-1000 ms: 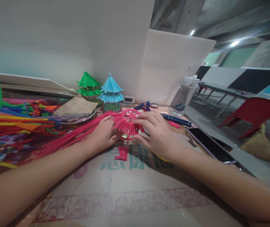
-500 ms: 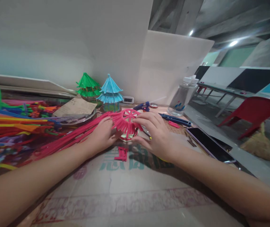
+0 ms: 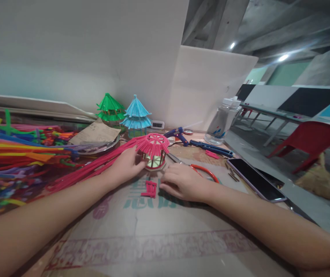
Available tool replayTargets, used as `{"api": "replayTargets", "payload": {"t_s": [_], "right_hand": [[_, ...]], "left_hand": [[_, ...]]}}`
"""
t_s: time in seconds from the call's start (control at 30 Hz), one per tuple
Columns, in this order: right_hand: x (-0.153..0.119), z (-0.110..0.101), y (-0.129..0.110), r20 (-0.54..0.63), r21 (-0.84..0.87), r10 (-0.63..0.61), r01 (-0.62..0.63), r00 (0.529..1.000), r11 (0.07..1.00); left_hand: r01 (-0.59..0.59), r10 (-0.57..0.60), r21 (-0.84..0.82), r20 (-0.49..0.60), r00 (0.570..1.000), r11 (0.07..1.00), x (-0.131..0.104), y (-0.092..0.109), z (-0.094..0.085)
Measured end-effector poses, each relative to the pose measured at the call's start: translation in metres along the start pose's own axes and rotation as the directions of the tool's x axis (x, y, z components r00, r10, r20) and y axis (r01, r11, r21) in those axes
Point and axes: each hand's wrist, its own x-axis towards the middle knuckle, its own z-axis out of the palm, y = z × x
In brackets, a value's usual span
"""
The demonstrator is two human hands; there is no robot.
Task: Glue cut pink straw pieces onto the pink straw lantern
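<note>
A small round pavilion [image 3: 154,147] with a pink slatted roof ring, brown posts and a pale base stands upright at mid-table. My left hand [image 3: 128,164] grips its left side, thumb near the base. Long pink strips [image 3: 95,166] run out from behind that hand to the left. Lower and to the right, my right hand [image 3: 182,181] rests on the table with its fingers curled; whether anything is under them is hidden. Short pink pieces [image 3: 151,189] lie just left of its fingertips. Behind this hand are scissors with orange handles [image 3: 208,171].
Bundled coloured strips [image 3: 23,154] cover the left side. Behind stand a green model [image 3: 110,105] and a blue model [image 3: 136,111]. A glue gun [image 3: 179,134], dark blue pliers-like tool [image 3: 211,148], water bottle [image 3: 221,121] and phone [image 3: 255,179] are at the right.
My right hand has left the pink roof and moved down onto the table, its fingers more curled. The pavilion's posts and the scissors now show. My left hand stays at the pavilion.
</note>
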Motion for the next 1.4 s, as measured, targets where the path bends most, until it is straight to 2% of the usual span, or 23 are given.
{"api": "replayTargets", "payload": {"t_s": [0.07,0.13,0.23,0.4,0.67,0.83,0.97,1.17,1.4], "right_hand": [[0.002,0.000,0.002,0.117,0.071,0.152,-0.161,0.981,0.984],[0.005,-0.002,0.003,0.199,0.113,0.284,-0.310,0.938,0.944],[0.008,-0.004,0.004,0.252,0.146,0.377,-0.420,0.891,0.896],[0.006,-0.001,0.006,0.251,0.157,0.376,-0.421,0.892,0.893],[0.006,0.001,0.009,0.261,0.150,0.375,-0.421,0.889,0.895],[0.005,0.000,0.006,0.256,0.156,0.389,-0.435,0.885,0.887],[0.006,-0.001,0.005,0.266,0.148,0.387,-0.435,0.883,0.888],[0.007,-0.002,0.005,0.272,0.139,0.386,-0.433,0.882,0.891],[0.007,-0.002,0.005,0.268,0.149,0.386,-0.434,0.883,0.889]], "left_hand": [[0.026,-0.026,-0.038,0.008,1.000,0.999,0.000,0.001,0.001],[0.036,-0.036,-0.052,0.015,0.999,0.998,0.000,0.000,0.001],[0.046,-0.045,-0.041,0.011,0.999,0.998,0.000,-0.003,0.002],[0.110,-0.108,0.040,-0.043,0.993,0.993,0.000,-0.005,0.001],[0.159,-0.156,0.162,-0.032,0.987,0.974,0.003,0.001,-0.003],[0.089,-0.092,0.173,0.010,0.996,0.981,0.004,0.000,-0.003],[0.101,-0.100,0.239,-0.017,0.995,0.966,0.003,0.000,-0.002],[0.120,-0.117,0.183,-0.024,0.993,0.976,0.001,0.003,-0.004],[0.155,-0.152,0.126,-0.029,0.988,0.980,0.003,-0.016,0.002]]}}
